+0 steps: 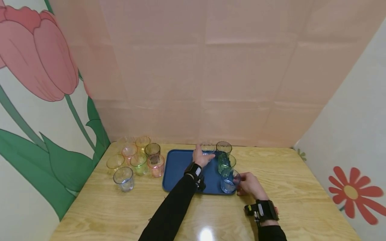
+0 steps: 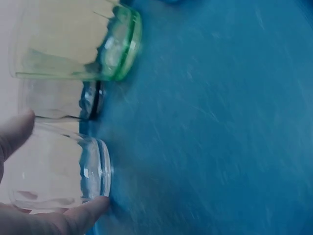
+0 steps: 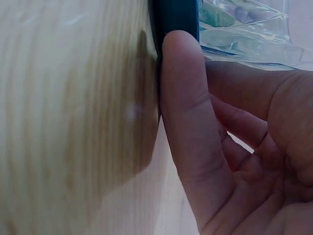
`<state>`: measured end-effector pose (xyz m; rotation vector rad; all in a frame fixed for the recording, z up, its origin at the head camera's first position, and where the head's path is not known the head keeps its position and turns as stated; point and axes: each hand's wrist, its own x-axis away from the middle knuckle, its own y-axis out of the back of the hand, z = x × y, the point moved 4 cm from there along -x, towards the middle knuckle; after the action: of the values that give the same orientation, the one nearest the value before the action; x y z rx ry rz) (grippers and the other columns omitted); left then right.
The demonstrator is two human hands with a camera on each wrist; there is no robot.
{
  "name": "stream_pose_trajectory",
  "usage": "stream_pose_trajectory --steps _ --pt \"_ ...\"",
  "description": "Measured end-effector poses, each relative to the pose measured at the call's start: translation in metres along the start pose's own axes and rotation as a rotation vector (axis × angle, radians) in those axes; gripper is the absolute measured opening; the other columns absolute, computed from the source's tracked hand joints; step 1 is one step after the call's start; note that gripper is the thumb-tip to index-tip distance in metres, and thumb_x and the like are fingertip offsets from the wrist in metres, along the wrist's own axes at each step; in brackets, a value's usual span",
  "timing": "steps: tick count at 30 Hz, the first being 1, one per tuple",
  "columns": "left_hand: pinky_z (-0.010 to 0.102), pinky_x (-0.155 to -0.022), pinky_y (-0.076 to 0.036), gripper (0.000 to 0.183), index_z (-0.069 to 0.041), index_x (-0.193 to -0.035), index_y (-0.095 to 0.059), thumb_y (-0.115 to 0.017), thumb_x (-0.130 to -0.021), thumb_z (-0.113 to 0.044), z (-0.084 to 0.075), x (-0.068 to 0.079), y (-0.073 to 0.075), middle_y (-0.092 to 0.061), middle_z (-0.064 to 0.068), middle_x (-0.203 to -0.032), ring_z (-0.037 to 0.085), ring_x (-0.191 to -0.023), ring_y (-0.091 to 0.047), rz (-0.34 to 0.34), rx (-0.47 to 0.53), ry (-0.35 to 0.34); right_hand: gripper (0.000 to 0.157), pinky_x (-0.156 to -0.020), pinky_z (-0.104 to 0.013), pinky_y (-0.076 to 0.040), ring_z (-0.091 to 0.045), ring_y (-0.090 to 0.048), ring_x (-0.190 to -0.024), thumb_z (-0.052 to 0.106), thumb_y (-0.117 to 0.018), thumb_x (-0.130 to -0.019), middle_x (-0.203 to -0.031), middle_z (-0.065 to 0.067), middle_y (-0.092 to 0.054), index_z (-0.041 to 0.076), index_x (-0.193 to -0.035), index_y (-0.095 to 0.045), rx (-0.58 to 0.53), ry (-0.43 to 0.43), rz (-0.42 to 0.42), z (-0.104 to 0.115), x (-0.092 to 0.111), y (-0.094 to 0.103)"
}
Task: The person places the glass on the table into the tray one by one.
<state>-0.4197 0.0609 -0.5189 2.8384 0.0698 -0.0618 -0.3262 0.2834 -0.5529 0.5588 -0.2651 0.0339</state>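
Left hand (image 1: 201,157) holds a clear glass tumbler (image 2: 58,169), keep it level! Right hand (image 1: 251,184) touches the blue rectangular tray (image 1: 180,169), grip unclear.

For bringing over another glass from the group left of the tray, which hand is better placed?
Left hand, probably: it is nearer those glasses, though its fingers are around the clear glass. The right hand is by the blue glass at the right edge of the tray, farther away, with the left arm between.

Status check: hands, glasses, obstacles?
Left hand at clear glass, grip unclear. Right hand beside blue glass, at tray edge. Possible obstacle: dark glass, right of clear one.
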Motion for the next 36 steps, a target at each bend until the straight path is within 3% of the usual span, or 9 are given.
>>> stream_pose_trajectory --steps 9,23,32,36 --pt "0.054 -0.102 -0.046 0.079 -0.013 -0.157 -0.034 -0.078 -0.091 -0.013 0.0023 -0.006 -0.0022 -0.047 0.021 -0.15 0.042 -0.135 -0.046 0.031 -0.037 0.057 0.013 -0.059 -0.036 -0.06 -0.021 -0.064 -0.069 0.0 -0.063 -0.098 -0.084 -0.01 -0.065 -0.002 -0.107 -0.072 -0.002 0.002 0.0 0.0002 -0.001 -0.0001" --pt "0.055 -0.099 -0.047 0.076 -0.016 -0.156 -0.036 -0.077 -0.092 -0.011 0.0028 -0.0029 -0.0015 -0.046 0.024 -0.148 0.042 -0.133 -0.047 0.026 -0.074 0.061 0.012 -0.059 -0.036 -0.06 -0.021 -0.064 -0.069 0.0 -0.062 -0.098 -0.083 -0.01 -0.063 -0.001 -0.106 -0.072 -0.002 -0.007 0.008 -0.0009 -0.0007 -0.0018" --pt "0.053 -0.099 -0.049 0.089 -0.012 -0.159 -0.032 -0.083 -0.085 -0.006 0.006 -0.0055 0.0008 -0.049 0.024 -0.146 0.043 -0.13 -0.05 0.029 -0.106 0.054 0.012 -0.059 -0.036 -0.06 -0.021 -0.064 -0.067 0.001 -0.063 -0.098 -0.082 -0.011 -0.063 -0.001 -0.107 -0.071 -0.005 -0.02 -0.001 -0.0008 -0.0025 -0.0015" --pt "0.051 -0.096 -0.051 0.094 -0.013 -0.16 -0.029 -0.083 -0.083 -0.002 0.0066 -0.0028 0.0026 -0.048 0.023 -0.146 0.042 -0.13 -0.051 0.044 -0.072 0.097 0.013 -0.059 -0.036 -0.06 -0.021 -0.064 -0.066 0.001 -0.063 -0.098 -0.082 -0.011 -0.063 -0.001 -0.107 -0.071 -0.002 -0.017 -0.003 -0.001 -0.0024 -0.0007"
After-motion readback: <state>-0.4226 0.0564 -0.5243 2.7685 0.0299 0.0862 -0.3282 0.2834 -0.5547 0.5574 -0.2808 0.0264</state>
